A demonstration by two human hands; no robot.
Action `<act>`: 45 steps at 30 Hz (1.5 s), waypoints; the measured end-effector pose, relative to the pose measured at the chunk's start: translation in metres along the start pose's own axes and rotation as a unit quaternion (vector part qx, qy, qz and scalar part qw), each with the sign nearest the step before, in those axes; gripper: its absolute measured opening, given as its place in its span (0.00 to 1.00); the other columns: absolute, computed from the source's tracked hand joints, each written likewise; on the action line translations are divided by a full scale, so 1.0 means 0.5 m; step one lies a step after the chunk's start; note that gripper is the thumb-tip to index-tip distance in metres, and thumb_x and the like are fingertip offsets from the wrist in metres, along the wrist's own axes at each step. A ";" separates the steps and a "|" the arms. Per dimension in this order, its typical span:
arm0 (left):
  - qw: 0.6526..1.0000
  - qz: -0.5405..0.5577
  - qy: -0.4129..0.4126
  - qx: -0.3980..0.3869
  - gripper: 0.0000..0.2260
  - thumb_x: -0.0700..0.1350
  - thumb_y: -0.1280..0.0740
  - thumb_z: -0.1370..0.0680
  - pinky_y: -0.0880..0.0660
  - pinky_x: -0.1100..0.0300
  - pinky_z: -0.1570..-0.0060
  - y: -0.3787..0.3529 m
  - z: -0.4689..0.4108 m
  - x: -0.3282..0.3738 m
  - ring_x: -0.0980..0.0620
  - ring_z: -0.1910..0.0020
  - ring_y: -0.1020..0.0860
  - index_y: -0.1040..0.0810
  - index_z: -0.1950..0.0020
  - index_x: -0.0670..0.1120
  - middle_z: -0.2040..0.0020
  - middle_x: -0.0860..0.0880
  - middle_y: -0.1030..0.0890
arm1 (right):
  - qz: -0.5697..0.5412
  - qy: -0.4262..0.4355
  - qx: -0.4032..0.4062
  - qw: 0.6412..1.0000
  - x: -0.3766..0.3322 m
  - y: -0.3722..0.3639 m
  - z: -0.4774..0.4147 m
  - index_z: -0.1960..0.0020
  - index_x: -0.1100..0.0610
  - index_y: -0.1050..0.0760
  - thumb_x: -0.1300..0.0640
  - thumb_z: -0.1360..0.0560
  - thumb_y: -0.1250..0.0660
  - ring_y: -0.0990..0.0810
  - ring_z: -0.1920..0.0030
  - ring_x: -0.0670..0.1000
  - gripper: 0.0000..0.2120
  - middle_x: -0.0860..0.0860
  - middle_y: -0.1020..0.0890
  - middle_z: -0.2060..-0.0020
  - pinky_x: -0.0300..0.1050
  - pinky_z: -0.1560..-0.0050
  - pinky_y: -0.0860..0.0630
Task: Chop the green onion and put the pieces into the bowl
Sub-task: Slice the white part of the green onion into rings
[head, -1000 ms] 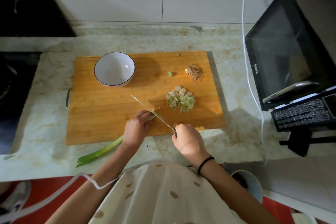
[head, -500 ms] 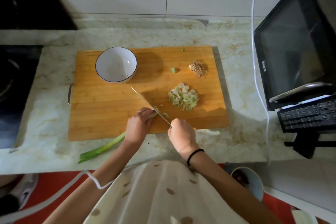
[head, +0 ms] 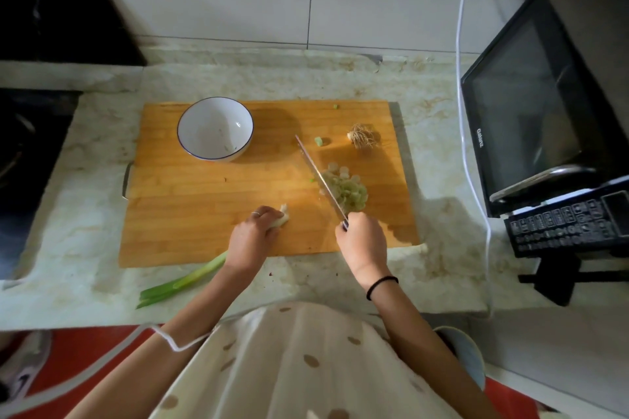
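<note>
My left hand grips the green onion near its cut white end on the wooden cutting board; the green leaves trail off the board's front edge onto the counter. My right hand holds a knife whose blade lies against the left side of the pile of chopped pieces, away from the stalk. The white bowl with a blue rim stands at the board's back left, with only a scrap or two inside.
The cut root end and a stray green piece lie at the board's back right. A black microwave stands on the right with a white cable beside it. A dark stove sits at the left.
The knife has left the stalk and swung right, its blade now against the chopped pile. My left hand stays on the onion.
</note>
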State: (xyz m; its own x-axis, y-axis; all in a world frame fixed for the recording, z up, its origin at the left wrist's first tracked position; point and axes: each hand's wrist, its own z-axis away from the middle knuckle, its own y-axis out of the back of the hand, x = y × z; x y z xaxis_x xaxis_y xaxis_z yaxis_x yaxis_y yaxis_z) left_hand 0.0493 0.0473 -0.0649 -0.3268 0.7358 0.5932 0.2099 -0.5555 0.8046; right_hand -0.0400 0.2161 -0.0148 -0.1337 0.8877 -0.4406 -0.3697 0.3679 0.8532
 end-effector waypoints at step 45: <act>0.998 -0.052 -0.043 0.001 0.09 0.36 0.29 0.30 0.28 0.59 0.74 -0.009 -0.004 -0.003 0.45 0.63 0.20 0.19 0.51 0.46 0.50 0.51 0.19 | 0.080 0.064 -0.143 0.984 -0.013 -0.027 0.070 0.63 0.56 0.35 0.59 0.25 0.40 0.22 0.57 0.59 0.09 0.56 0.20 0.60 0.43 0.64 0.34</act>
State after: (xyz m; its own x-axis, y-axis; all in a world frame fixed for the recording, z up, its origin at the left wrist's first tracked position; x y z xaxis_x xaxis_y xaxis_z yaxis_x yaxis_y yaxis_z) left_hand 0.0470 0.0478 -0.0695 -0.2670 0.8195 0.5070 0.1817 -0.4739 0.8616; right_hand -0.0020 0.2150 -0.0140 -0.3204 0.8787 -0.3539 -0.5761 0.1159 0.8091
